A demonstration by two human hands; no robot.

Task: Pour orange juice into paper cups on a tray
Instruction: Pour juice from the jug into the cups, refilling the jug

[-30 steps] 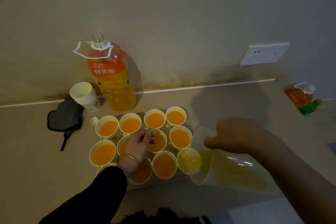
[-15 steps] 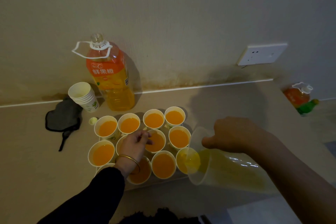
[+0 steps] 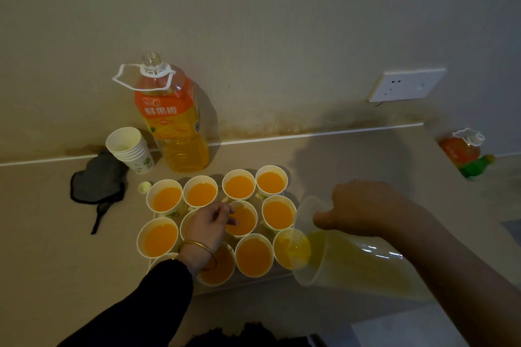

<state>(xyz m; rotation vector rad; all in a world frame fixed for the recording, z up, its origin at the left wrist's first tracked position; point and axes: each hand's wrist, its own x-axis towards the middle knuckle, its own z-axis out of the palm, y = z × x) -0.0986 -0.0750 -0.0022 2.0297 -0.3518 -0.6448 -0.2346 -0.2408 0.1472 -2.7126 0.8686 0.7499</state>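
Several paper cups of orange juice (image 3: pixel 253 256) stand on a pale tray (image 3: pixel 267 281) on the counter. My right hand (image 3: pixel 363 207) grips a clear plastic pitcher (image 3: pixel 363 262) tilted to the left. A thin stream of juice runs from its lip into the front right cup (image 3: pixel 290 249), which is partly full. My left hand (image 3: pixel 207 224), with a bangle on the wrist, hovers over the middle cups with its fingers loosely curled and hides the cup beneath it.
A large orange juice bottle (image 3: pixel 172 121) without a cap stands by the wall. Beside it are a stack of empty paper cups (image 3: pixel 129 149), a dark cloth (image 3: pixel 97 180) and a small cap (image 3: pixel 144 186). A second bottle (image 3: pixel 462 148) lies far right, below a wall socket (image 3: pixel 406 84).
The pitcher stays tilted and the juice in the front right cup has risen a little. My left hand has barely moved.
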